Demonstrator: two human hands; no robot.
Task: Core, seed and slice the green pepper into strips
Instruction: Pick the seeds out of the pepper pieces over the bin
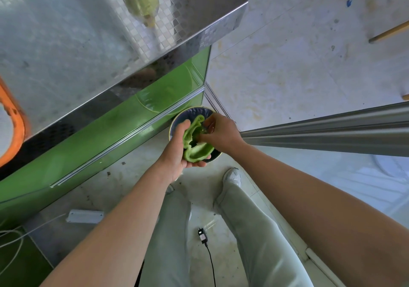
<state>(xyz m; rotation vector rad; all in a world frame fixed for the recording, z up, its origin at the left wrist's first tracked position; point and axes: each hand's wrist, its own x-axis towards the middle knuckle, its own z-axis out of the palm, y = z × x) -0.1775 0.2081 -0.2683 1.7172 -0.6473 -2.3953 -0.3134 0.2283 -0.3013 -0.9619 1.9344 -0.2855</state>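
Left hand: you cup the green pepper from beneath, fingers curled round its skin, cut side up.
Right hand: your fingertips pinch at the pale pith inside the cavity.
Handling: probably light and hollow with crisp walls. Support the outer curve and don't squeeze.
Bowl: just below both hands.
Room: cabinet front close on the left, metal rail close on the right, open floor towards you.
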